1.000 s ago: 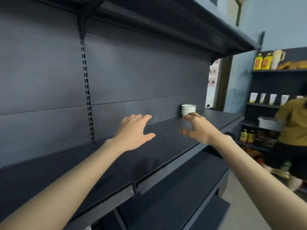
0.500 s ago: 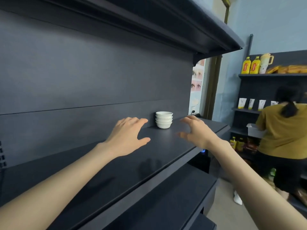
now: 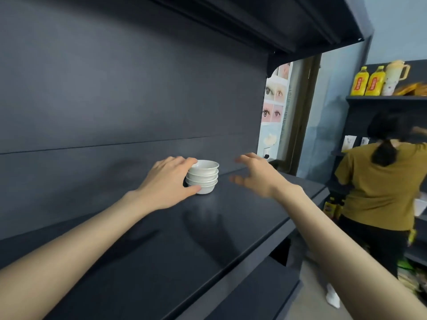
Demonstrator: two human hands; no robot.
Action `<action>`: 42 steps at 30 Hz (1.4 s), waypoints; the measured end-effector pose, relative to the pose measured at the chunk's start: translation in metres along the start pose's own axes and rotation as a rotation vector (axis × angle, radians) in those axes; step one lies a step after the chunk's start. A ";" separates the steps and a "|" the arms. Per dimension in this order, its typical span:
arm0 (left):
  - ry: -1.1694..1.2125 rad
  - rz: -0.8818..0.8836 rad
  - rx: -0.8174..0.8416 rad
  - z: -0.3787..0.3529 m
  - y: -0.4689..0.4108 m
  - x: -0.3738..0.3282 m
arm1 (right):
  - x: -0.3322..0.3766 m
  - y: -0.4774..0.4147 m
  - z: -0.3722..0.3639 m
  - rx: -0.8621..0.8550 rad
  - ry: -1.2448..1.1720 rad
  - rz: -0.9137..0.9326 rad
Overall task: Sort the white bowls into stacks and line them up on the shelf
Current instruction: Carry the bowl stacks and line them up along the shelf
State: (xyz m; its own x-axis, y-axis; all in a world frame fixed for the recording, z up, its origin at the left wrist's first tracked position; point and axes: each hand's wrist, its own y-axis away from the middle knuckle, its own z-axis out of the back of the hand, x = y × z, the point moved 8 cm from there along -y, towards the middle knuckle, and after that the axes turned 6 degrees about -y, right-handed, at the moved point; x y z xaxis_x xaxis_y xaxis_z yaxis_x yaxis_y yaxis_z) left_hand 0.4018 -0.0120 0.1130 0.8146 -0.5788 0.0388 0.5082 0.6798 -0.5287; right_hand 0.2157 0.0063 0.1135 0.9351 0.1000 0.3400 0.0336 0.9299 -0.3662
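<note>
A stack of several small white bowls (image 3: pixel 206 176) stands upright near the back of the dark shelf (image 3: pixel 208 239). My left hand (image 3: pixel 166 183) wraps the stack's left side, with fingers over the top bowl's rim and the thumb against the bottom bowl. To the right of the stack, my right hand (image 3: pixel 256 176) hovers with spread fingers, a short gap away, holding nothing.
The shelf's back panel (image 3: pixel 138 88) rises right behind the bowls and an upper shelf (image 3: pixel 277 24) hangs overhead. A lower shelf (image 3: pixel 254 292) juts out below. A person in a mustard shirt (image 3: pixel 379 185) stands at another shelf unit on the right, under yellow bottles (image 3: pixel 365 82).
Both hands moved forward along the shelf to the bowls. The left hand went from hovering open to closing round the stack; the right hand drew up beside it.
</note>
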 end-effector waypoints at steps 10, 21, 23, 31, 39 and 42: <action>-0.010 0.342 0.077 -0.086 -0.054 0.002 | -0.071 -0.108 -0.051 0.177 -0.155 0.226; 0.604 0.748 0.086 -0.178 -0.075 0.048 | -0.075 -0.186 -0.108 0.376 -0.587 0.296; 0.700 0.757 0.067 -0.191 -0.080 0.052 | -0.075 -0.193 -0.121 0.417 -0.656 0.278; 0.909 0.667 0.017 -0.218 -0.100 0.056 | -0.076 -0.208 -0.153 0.560 -0.850 0.243; 0.889 0.574 -0.082 -0.217 -0.113 0.054 | -0.079 -0.213 -0.158 0.538 -0.862 0.221; 0.840 0.631 -0.076 -0.215 -0.109 0.054 | -0.079 -0.212 -0.155 0.525 -0.875 0.226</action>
State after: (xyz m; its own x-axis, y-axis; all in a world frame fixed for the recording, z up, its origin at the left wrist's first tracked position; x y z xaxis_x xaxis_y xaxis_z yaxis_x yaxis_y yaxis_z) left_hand 0.3308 -0.2140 -0.0095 0.4549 -0.2756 -0.8468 0.0166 0.9534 -0.3014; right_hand 0.1892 -0.2539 0.0303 0.3115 0.3172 0.8957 -0.4633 0.8737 -0.1483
